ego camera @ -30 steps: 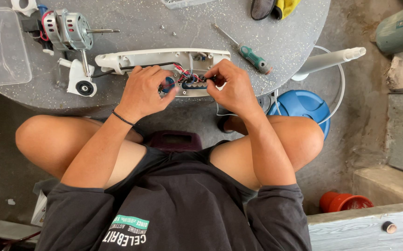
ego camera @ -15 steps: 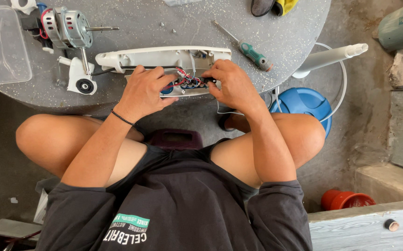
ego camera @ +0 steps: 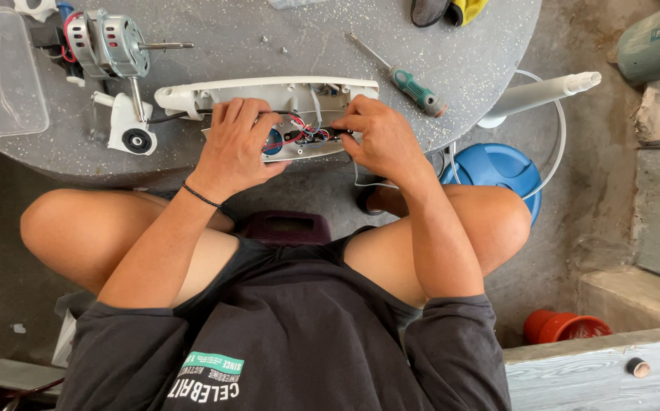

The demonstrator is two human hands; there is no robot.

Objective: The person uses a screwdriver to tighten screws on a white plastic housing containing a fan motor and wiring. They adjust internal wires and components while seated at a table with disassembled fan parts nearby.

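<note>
Head view, looking straight down. The person sat at the near edge of a round grey speckled worktop [ego camera: 284, 46], knees apart beneath it.

A long white plastic housing [ego camera: 269, 95] lay open side up on the worktop, close to its near edge, with red and black wires [ego camera: 303, 135] and a blue part [ego camera: 272, 141] exposed inside.

Left hand [ego camera: 235, 144] rested palm down over the left-middle of the housing, fingers curled over its far rim, thumb by the blue part; it gripped the housing. A thin black band sat on that wrist.

Right hand [ego camera: 379, 141] was just right of the wires, fingers drawn together and pinching at a small dark piece at the wire bundle. What exactly was pinched could not be told.

Left on the worktop: a grey electric motor [ego camera: 105, 42] with its shaft pointing right, a small white bracket [ego camera: 132, 125] near it, and a clear plastic box [ego camera: 3, 72] at the edge.

A green-handled screwdriver [ego camera: 398, 74] lay apart, right of the housing.

Beside the right knee on the floor: a blue round base [ego camera: 497, 171] and a white tube [ego camera: 539, 95].
</note>
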